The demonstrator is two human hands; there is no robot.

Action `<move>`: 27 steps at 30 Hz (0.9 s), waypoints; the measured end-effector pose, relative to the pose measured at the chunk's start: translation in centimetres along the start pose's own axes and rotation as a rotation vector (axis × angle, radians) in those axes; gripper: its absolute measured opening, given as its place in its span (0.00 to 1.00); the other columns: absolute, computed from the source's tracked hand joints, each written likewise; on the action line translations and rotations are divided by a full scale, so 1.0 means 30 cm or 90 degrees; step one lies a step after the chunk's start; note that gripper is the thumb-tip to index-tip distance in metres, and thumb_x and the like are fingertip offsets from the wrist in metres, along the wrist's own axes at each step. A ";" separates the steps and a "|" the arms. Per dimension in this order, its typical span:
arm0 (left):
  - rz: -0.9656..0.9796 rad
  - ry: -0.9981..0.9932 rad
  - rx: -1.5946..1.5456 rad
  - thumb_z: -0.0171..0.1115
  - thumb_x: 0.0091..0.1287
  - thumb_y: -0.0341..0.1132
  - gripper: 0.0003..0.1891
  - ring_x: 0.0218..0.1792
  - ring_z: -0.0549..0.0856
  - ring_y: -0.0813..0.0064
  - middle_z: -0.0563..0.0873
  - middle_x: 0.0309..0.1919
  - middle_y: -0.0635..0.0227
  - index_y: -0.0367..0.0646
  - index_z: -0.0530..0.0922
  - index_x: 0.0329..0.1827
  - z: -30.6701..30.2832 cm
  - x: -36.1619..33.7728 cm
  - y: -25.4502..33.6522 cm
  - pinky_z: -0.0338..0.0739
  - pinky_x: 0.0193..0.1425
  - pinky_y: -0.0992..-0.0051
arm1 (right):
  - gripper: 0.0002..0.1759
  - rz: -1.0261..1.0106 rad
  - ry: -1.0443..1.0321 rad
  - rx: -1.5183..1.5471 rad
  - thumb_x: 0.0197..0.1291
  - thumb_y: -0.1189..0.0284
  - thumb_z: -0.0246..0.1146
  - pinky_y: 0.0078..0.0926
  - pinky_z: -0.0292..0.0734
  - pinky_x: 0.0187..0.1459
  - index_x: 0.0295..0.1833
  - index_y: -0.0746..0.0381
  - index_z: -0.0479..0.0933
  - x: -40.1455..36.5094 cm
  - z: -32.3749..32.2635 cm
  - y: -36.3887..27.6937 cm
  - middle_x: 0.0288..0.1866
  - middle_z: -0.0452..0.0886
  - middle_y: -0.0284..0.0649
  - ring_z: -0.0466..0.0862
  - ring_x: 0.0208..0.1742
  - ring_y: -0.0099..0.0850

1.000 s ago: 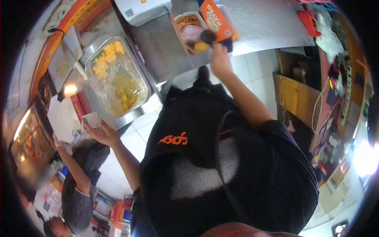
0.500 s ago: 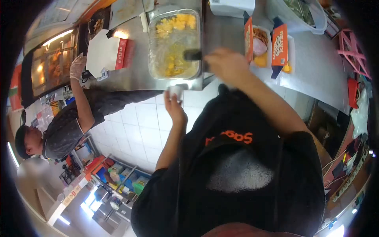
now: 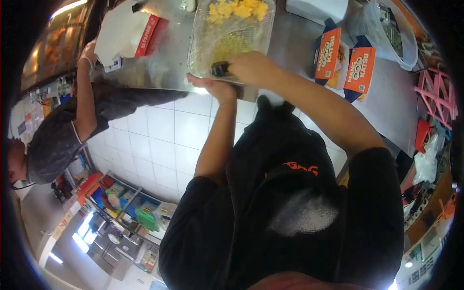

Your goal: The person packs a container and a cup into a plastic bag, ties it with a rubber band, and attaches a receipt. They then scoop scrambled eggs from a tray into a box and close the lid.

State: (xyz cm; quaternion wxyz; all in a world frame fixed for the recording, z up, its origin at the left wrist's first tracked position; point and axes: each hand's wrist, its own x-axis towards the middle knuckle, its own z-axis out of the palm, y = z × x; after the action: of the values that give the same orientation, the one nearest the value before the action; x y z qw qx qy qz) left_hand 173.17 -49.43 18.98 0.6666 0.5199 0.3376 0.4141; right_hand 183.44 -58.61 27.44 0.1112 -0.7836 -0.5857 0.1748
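Observation:
My right hand [image 3: 251, 68] is closed around a black scoop [image 3: 220, 68], whose dark head is at the near end of a clear rectangular tray [image 3: 191, 53]. Yellow chunks [image 3: 238, 9] lie at the tray's far end, with finer yellow bits in yellowish liquid nearer to me. Just below the tray's near edge, my left hand [image 3: 216, 89] has its fingers curled, pointing left. A small pale bit shows at its fingertips, but what it holds is mostly hidden. The scoop's head is just above that hand.
Two orange food boxes [image 3: 328, 53] stand open on the steel counter [image 3: 391, 106] to the right. Beyond them is a clear plastic tub [image 3: 411, 50]. At left sit a white-and-red box [image 3: 126, 36] and a co-worker's gloved hand [image 3: 88, 54].
The view has shifted, so the tray appears higher. My right hand and scoop came nearer the tray's near edge. My left hand, earlier on a small white cup, rose against that edge.

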 end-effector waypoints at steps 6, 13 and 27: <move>0.161 0.052 0.216 0.25 0.72 0.65 0.47 0.77 0.40 0.51 0.40 0.75 0.41 0.26 0.39 0.74 0.006 -0.009 -0.026 0.35 0.78 0.59 | 0.15 0.053 -0.024 0.190 0.59 0.71 0.56 0.36 0.78 0.44 0.49 0.64 0.81 0.024 -0.050 0.095 0.42 0.84 0.46 0.84 0.43 0.40; 0.091 0.054 0.250 0.38 0.73 0.61 0.46 0.77 0.39 0.49 0.40 0.75 0.41 0.25 0.38 0.74 0.002 -0.018 0.052 0.32 0.78 0.57 | 0.16 0.243 0.129 0.410 0.59 0.68 0.54 0.32 0.77 0.37 0.46 0.67 0.80 -0.090 -0.121 0.136 0.29 0.83 0.46 0.83 0.31 0.36; 0.360 -0.141 0.502 0.49 0.73 0.50 0.43 0.74 0.49 0.42 0.46 0.73 0.36 0.26 0.40 0.74 -0.221 -0.031 0.079 0.45 0.74 0.48 | 0.13 0.565 0.719 0.298 0.64 0.80 0.57 0.25 0.74 0.37 0.53 0.67 0.79 -0.798 0.061 0.137 0.33 0.81 0.43 0.78 0.33 0.30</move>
State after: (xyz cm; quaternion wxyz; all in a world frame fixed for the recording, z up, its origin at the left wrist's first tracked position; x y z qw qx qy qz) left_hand 166.45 -47.24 19.76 0.3128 0.8443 0.2413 0.3621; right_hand 180.26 -82.74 27.64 0.4772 -0.8723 -0.0167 -0.1052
